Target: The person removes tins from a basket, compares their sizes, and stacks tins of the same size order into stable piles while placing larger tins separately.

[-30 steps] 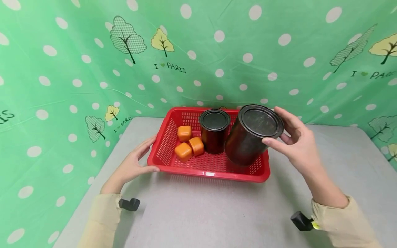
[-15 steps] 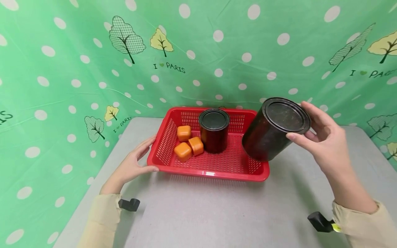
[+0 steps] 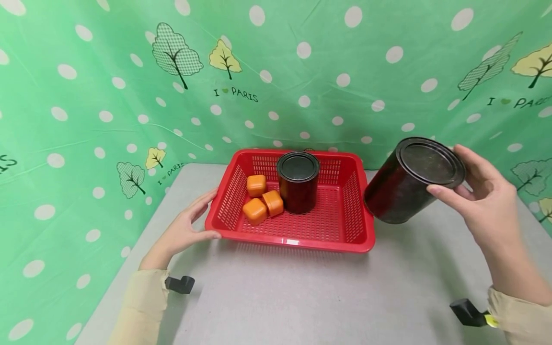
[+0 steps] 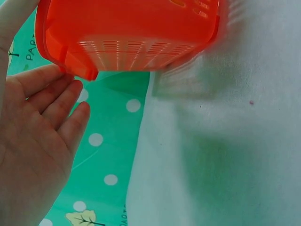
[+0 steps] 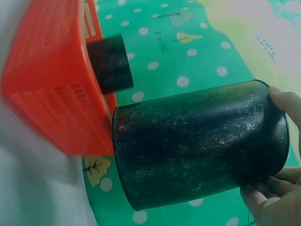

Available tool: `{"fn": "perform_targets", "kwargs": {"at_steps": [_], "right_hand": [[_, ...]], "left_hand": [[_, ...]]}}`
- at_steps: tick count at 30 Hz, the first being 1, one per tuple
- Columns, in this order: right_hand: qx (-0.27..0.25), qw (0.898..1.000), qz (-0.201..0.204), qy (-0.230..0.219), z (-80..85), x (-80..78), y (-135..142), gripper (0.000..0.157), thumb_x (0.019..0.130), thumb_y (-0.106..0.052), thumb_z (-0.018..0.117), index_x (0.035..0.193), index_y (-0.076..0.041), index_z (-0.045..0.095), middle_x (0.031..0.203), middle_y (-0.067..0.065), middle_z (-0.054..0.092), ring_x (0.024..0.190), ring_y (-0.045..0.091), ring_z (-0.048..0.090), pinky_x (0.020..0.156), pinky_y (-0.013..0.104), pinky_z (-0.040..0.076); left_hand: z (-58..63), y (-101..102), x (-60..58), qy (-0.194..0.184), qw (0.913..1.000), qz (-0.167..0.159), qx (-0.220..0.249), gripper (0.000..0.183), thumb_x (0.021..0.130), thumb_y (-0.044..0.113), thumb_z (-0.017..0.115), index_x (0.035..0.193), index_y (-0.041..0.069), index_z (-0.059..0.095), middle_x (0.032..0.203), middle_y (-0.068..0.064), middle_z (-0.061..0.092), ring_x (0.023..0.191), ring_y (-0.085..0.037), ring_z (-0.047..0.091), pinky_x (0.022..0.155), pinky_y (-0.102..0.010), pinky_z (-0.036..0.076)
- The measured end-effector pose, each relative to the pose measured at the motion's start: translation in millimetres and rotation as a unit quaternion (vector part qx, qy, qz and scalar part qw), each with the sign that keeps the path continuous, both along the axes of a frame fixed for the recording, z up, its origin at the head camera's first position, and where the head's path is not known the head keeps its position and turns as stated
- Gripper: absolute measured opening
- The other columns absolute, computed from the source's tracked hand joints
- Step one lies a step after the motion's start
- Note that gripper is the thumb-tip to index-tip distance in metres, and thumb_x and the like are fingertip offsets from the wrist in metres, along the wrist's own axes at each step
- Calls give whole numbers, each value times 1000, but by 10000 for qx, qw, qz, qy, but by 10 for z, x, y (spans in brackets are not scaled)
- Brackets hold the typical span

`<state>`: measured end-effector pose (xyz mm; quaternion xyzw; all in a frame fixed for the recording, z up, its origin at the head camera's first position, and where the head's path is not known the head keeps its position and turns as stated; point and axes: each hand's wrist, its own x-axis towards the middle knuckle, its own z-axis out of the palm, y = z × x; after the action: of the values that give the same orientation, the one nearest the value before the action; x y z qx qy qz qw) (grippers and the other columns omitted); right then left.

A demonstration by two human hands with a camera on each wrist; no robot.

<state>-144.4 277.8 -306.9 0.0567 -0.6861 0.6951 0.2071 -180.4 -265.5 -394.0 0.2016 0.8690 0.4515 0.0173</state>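
Observation:
My right hand (image 3: 489, 201) grips a large black can (image 3: 401, 184) near its lidded top end, thumb on one side and fingers on the other. The can tilts, its lower end overlapping the right rim of the red basket (image 3: 327, 247) in the head view. In the right wrist view this can (image 5: 202, 141) spans the middle. My left hand (image 3: 181, 232) rests at the basket's left front corner, its straight fingertips touching the rim, as the left wrist view also shows. Inside the basket stand a smaller black can (image 3: 298, 184) and several orange rounded cubes (image 3: 255, 211).
A grey-white table (image 3: 276, 297) lies under the basket. Behind and to the left hangs a green cloth (image 3: 276, 72) with white dots and printed trees, close to the basket's back rim.
The right hand has carried the large black can up and to the right, from inside the basket to over its right rim and beyond. Left hand and basket have stayed in place.

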Motion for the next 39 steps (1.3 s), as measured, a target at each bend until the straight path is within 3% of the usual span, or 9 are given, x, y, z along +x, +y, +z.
{"fn": "perform_targets", "kwargs": {"at_steps": [5, 13, 15, 21, 35, 39], "right_hand": [[38, 9997, -254, -7, -52, -2, 125, 79, 75, 21, 73, 145, -9, 51, 142, 0, 56, 127, 5, 53, 88, 0, 49], [452, 9939, -994, -181, -114, -30, 320, 80, 76, 20, 72, 146, -11, 50, 137, -6, 58, 126, 4, 52, 92, 1, 47], [748, 9882, -1274, -394, -131, -35, 369, 81, 78, 17, 72, 148, -14, 48, 141, -7, 55, 130, 2, 51, 95, 1, 46], [1624, 9590, -2079, -1038, -205, -74, 515, 80, 84, 6, 73, 151, -23, 42, 149, -9, 49, 137, -1, 44, 104, 0, 39], [1396, 9392, -2877, -1248, -448, -210, 846, 75, 89, -5, 70, 153, -24, 37, 155, -8, 42, 142, -1, 37, 117, 9, 29], [1413, 9314, -3094, -1299, -550, -258, 951, 73, 89, -12, 72, 153, -25, 38, 153, -11, 44, 139, -2, 39, 118, 12, 31]], "left_hand": [[-3, -1, 0, -7, 10000, -5, 15, 104, 73, 12, 89, 158, 14, 29, 166, -4, 26, 153, -28, 23, 113, -2, 27], [-15, -2, 4, -3, 10000, 3, 21, 103, 73, 12, 89, 158, 15, 30, 166, -3, 27, 153, -27, 23, 113, -3, 27], [-16, -2, 7, 5, 10000, 10, 3, 103, 73, 12, 89, 158, 15, 30, 166, -3, 27, 153, -26, 23, 115, -5, 28], [-5, 3, 15, -1, 10000, 39, -70, 103, 74, 14, 89, 158, 16, 30, 166, -3, 27, 153, -26, 24, 119, -19, 30], [6, 6, 18, -38, 9999, 69, -111, 103, 74, 15, 88, 158, 17, 29, 166, -1, 27, 153, -25, 24, 121, -27, 31], [1, 7, 20, -22, 9999, 62, -103, 103, 74, 14, 88, 158, 17, 29, 166, -2, 27, 153, -25, 24, 120, -22, 31]]}}
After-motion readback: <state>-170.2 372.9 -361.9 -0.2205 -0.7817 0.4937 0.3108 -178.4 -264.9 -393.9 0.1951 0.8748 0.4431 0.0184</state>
